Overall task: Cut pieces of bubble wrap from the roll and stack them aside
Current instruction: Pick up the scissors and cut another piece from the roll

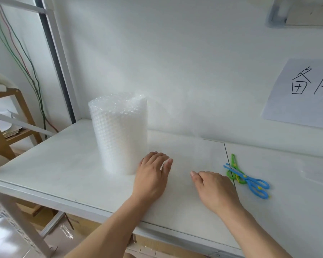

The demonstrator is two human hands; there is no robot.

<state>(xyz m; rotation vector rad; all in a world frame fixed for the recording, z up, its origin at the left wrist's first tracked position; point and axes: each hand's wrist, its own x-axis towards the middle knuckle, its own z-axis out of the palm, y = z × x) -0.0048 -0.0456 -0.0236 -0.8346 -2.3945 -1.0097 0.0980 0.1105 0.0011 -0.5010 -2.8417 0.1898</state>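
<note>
We see the upright roll [119, 135] at ten o'clock, just beside our flat, empty left hand [153, 172]; our loosely curled, empty right hand [213, 187] lies nearer the scissors [247, 178].

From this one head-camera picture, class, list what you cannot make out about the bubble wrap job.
- Loose end of the bubble wrap roll: lost in white blur against the wall.
- Sheet under the left hand and right hand: too pale to tell from the table.
- Paper sign: cut off by the right edge.
- Green scissors: partly covered by the blue scissors.
</note>
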